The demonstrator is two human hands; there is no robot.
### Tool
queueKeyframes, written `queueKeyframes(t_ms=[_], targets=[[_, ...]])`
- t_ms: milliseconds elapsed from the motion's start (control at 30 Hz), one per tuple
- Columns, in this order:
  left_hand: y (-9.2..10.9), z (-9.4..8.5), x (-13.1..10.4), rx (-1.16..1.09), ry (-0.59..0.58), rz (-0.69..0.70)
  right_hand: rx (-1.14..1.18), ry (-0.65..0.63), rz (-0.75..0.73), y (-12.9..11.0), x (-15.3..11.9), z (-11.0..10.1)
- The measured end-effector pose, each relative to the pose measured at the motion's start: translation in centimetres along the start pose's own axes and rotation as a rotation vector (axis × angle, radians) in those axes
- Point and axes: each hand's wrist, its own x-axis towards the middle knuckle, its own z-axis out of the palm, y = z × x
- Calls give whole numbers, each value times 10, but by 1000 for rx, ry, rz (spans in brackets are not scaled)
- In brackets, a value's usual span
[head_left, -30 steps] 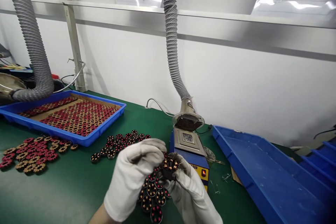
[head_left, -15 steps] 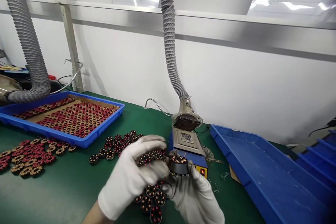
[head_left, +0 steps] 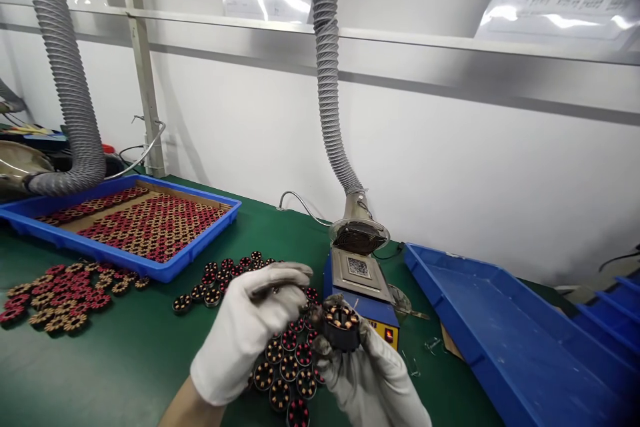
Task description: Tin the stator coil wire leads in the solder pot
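Observation:
My right hand [head_left: 367, 367], in a dirt-stained white glove, holds a small round motor [head_left: 341, 327] between thumb and fingers. The motor has a dark ring-shaped body, and copper coils show in its upturned face. To its left, my gloved left hand [head_left: 250, 327] is raised with its fingers curled in towards the thumb. Whatever may be between those fingertips is hidden. Under and behind my left hand, a cluster of similar dark-rimmed motors [head_left: 289, 367] with red or copper coils lies on the green table.
A blue heating device [head_left: 360, 273] with a metal top stands beneath an extractor hood [head_left: 359, 230]. Left, a blue tray [head_left: 165, 270] holds rows of red and copper coil cores; loose cores [head_left: 65, 293] lie before it. Another blue tray [head_left: 480, 320] is at right.
My left hand has drawn slightly away from the motor, and its fingers have come closer together. My right hand still holds the motor, whose coil face is now tipped more towards me.

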Motion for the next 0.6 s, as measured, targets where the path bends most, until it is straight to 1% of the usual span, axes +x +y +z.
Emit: queueKeyframes(t_ms=[67,100,167,233,300,400,433,467,500,567,600], targets=[[5,3,1,73,-137,-128,9,16,-10,-1,0,2],[7,6,1,83,-177,-161,12,31,-18,-1,0,3],[7,11,0,42,-187,-140,13,58,-33,-1,-2,6],[4,15,-1,-6,-154,-73,-1,69,-42,0,-4,9],[2,14,-3,-54,-103,-3,-23,64,-45,0,-6,10],[2,7,-4,-191,59,92,-41,47,-39,-2,-7,7],[3,4,-4,-205,101,100,-38,42,-37,-2,-6,6],[5,3,-4,-188,109,75,-34,37,-34,-2,-6,5],[7,2,-3,-143,85,18,-29,33,-34,-2,-6,4],[10,5,-3,-26,-46,-136,-32,22,-42,-2,-6,3],[11,7,-3,2,-108,-191,-47,15,-45,-2,-6,3]])
